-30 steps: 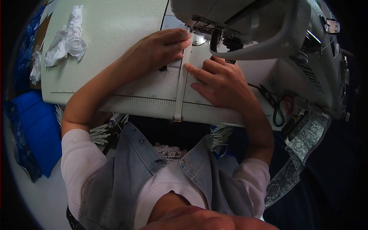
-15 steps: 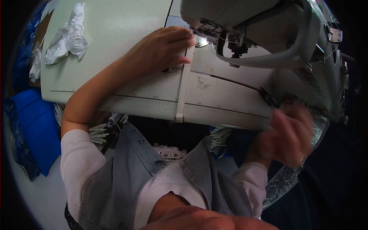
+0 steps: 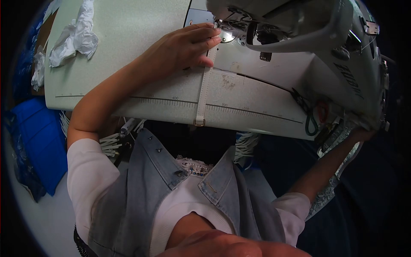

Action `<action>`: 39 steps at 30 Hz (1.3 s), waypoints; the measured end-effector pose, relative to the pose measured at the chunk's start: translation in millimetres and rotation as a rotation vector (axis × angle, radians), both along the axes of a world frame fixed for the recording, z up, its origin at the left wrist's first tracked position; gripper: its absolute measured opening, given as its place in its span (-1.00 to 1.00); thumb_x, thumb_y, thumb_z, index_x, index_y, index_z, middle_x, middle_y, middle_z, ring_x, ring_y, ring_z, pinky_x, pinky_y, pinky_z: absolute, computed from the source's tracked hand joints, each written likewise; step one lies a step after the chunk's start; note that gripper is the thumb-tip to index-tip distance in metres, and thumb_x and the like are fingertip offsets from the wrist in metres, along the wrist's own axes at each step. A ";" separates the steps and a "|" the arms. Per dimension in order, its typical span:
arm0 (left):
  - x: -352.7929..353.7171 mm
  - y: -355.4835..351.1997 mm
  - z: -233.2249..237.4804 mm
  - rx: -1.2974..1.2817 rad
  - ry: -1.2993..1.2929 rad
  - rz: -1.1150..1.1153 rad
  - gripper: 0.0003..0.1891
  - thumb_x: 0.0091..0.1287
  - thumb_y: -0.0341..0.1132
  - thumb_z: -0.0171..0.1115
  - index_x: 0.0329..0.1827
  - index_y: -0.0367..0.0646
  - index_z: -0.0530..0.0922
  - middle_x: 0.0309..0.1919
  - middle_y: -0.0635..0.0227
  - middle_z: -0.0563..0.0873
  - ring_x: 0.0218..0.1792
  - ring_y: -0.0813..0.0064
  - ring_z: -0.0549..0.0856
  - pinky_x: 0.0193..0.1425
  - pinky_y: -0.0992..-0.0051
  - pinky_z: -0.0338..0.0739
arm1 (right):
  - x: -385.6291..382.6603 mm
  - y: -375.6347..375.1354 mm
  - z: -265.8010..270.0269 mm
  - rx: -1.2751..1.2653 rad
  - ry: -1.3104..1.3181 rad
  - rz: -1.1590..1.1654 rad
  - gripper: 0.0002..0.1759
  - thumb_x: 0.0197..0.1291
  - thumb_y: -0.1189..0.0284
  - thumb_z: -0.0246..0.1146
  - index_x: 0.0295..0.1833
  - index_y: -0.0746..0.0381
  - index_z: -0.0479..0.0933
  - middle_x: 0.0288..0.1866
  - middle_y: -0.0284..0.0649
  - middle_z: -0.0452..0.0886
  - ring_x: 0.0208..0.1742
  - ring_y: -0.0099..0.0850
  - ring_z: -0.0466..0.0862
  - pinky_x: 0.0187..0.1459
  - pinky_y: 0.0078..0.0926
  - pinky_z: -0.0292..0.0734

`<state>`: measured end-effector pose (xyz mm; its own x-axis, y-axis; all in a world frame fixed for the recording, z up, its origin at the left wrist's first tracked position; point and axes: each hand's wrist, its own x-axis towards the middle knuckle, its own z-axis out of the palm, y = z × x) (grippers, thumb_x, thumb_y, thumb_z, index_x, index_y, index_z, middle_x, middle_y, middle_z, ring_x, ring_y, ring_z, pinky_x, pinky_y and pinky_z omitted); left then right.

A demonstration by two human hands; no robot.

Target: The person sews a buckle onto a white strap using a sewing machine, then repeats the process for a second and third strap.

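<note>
A narrow white strap (image 3: 203,96) with stitching along its edges runs from under the sewing machine (image 3: 299,25) toward me. A small metal buckle (image 3: 199,123) at its near end hangs at the table's front edge. My left hand (image 3: 188,49) holds the strap close to the needle area, with the fingertips together on it and the thumb beside it. My right hand (image 3: 364,135) is at the lower right side of the machine, by its base. The fingers there are hidden in shadow, so I cannot see what they touch.
Thread snips (image 3: 306,107) with dark green handles lie on the table's right, beside a red-handled tool (image 3: 323,112). Crumpled white paper (image 3: 79,38) sits at the back left. Bundles of white straps (image 3: 246,147) hang below the table's front edge. A blue bin (image 3: 38,141) stands left.
My right hand has moved right, from in front of the snips to the machine's side. My left hand stays on the strap. The view has shifted slightly.
</note>
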<state>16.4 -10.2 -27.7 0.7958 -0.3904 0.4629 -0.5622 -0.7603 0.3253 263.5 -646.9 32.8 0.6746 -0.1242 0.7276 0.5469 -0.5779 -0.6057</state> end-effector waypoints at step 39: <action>10.8 10.6 -11.2 -0.069 0.054 0.006 -0.50 0.07 -0.11 0.38 0.09 -0.07 0.58 0.01 0.28 0.61 -0.05 0.25 0.67 0.03 0.39 0.62 | -106.6 27.8 -10.2 -0.205 -0.068 -0.248 -0.65 0.32 0.30 0.15 0.02 0.37 0.52 0.05 -0.07 0.50 -0.05 -0.27 0.60 -0.13 -0.34 0.62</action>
<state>27.2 0.4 -38.9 0.8225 -0.3543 0.4449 -0.5380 -0.7384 0.4066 156.9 -619.1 22.6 0.5909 -0.1246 0.7970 0.4094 -0.8050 -0.4294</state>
